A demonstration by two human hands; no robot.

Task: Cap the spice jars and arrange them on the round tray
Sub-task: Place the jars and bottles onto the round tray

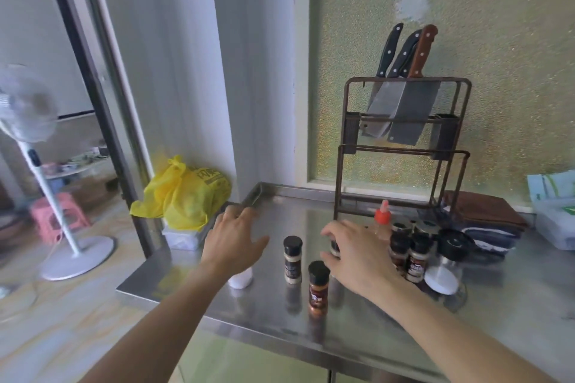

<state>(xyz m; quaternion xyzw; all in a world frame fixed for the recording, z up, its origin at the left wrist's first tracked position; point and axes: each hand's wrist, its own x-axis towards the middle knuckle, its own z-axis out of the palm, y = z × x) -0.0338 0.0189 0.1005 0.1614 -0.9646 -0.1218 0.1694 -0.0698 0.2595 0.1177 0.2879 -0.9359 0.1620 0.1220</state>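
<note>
Two capped spice jars stand near the front edge of the steel bench (311,329): a pale one with a black cap (292,259) and, nearer me, a reddish-brown one (318,288). My left hand (235,238) hovers released, fingers spread, hiding most of a white container (241,280). My right hand (354,253) curls around a dark-lidded jar (335,247), mostly covered by my fingers. More jars (409,253) cluster blurred toward the right, before the knife rack (401,146).
</note>
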